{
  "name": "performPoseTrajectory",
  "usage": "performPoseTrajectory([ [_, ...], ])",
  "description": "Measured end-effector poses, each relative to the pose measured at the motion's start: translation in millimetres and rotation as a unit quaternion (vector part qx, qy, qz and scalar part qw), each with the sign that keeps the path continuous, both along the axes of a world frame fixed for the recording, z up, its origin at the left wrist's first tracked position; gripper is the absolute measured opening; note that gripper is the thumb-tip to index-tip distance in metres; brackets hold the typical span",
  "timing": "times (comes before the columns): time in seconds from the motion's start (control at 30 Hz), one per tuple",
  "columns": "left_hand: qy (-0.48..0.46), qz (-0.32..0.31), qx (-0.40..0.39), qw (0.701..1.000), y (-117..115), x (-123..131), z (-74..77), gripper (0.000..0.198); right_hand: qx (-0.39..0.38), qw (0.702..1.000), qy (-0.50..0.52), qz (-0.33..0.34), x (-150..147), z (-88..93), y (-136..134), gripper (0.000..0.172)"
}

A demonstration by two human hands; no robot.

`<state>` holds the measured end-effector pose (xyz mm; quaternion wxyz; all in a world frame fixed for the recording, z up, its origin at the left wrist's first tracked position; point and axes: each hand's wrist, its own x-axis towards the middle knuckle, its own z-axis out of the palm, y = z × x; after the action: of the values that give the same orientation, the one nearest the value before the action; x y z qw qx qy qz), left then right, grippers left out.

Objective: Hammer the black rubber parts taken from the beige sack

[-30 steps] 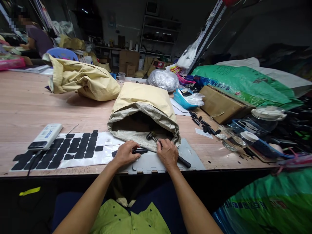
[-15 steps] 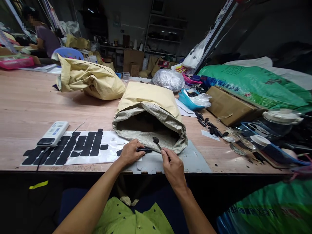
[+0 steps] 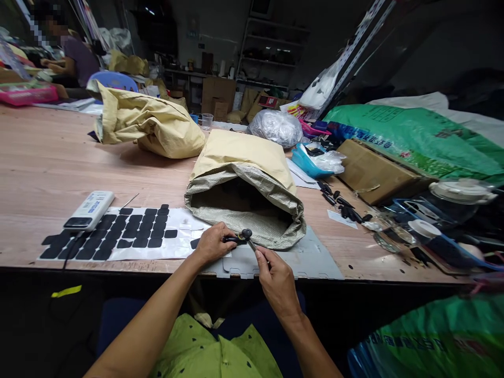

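Note:
My left hand (image 3: 213, 243) pinches a slim black piece (image 3: 233, 239) at the table's front edge. In my right hand (image 3: 276, 275) is a thin rod with a round black head (image 3: 247, 233), gripped by its shaft. The rod's head meets the far end of the black piece or overlaps it; I cannot tell which. Right behind both hands lies a tan sack (image 3: 248, 149), its grey-lined mouth facing me and its inside dark. Beneath the hands is a grey flat sheet (image 3: 315, 257). A sheet of black rounded stickers (image 3: 145, 231) lies left of my left hand.
A white device (image 3: 90, 210) with a cable rests on the stickers, beside a thin metal pick (image 3: 131, 200). Another tan sack (image 3: 153, 121) lies farther back. Loose black parts (image 3: 346, 210), a cardboard box (image 3: 381, 170) and jars are on the right. A co-worker (image 3: 81, 58) sits far left.
The rod's round head has moved left from in front of the sack's mouth to the end of the black piece. My right hand has shifted slightly, and the view has tilted a little.

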<state>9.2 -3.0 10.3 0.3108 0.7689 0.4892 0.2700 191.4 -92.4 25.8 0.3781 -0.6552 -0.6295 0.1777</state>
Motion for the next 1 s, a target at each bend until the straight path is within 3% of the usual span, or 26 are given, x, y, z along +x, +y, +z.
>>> performPoseTrajectory([
  [0.2,0.010,-0.007,-0.013,1.000,0,-1,3.4,0.012,0.010,0.999,-0.017,0.034,-13,0.8,2,0.033],
  [0.37,0.003,-0.001,-0.007,1.000,1,-1,0.3,0.015,0.008,0.999,-0.034,0.035,-5,0.0,12,0.032],
  [0.53,0.008,0.011,0.000,1.000,1,-1,-1.4,0.020,0.051,0.985,-0.153,-0.061,20,7.1,53,0.028],
  [0.7,0.000,0.009,-0.013,1.000,-1,-1,2.6,0.018,0.048,0.950,-0.296,-0.084,42,-15.9,88,0.024],
  [0.87,0.005,-0.005,-0.021,1.000,-2,-2,6.8,0.018,0.061,0.941,-0.317,-0.101,41,-33.6,88,0.023],
  [1.0,0.011,-0.093,-0.016,0.995,-3,-12,16.2,0.021,0.059,0.941,-0.317,-0.104,39,-31.7,86,0.021],
])
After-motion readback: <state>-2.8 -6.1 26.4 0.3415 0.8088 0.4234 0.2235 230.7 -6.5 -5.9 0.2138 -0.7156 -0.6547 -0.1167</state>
